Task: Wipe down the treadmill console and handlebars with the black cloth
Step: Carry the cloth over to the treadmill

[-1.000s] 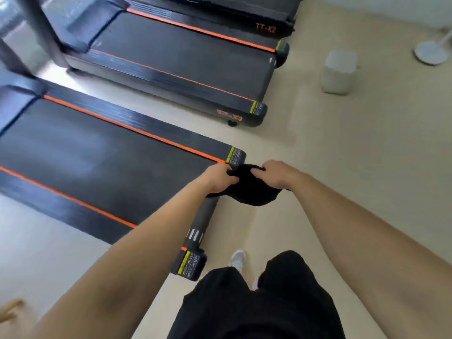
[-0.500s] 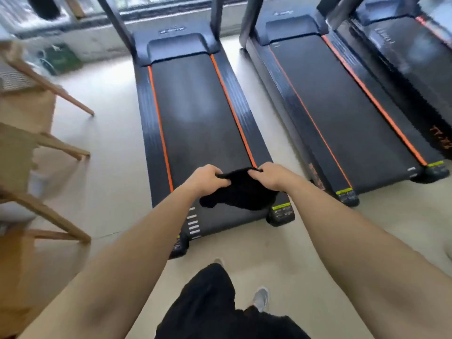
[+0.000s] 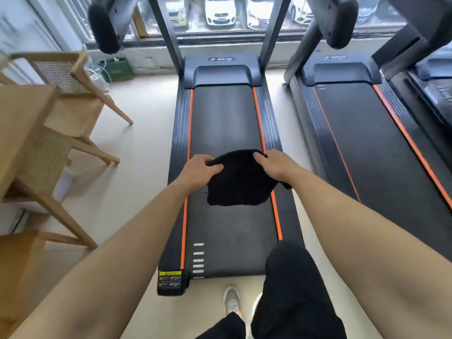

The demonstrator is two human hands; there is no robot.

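Note:
A black cloth hangs between my two hands above the rear half of a treadmill belt. My left hand pinches its left upper edge and my right hand pinches its right upper edge. The treadmill has orange side stripes and two dark uprights rising out of the top of the frame. One black padded handlebar end shows at the upper left and another at the upper right. The console itself is out of view above.
Wooden chairs with cane panels stand close on the left. A second treadmill lies parallel on the right, with a third at the far right edge. A window with parked cars runs behind. My feet are at the treadmill's rear end.
My view has swung round and lifted, from beside the treadmills to behind one, facing its uprights and the window. Both hands kept hold of the cloth, now spread wider between them.

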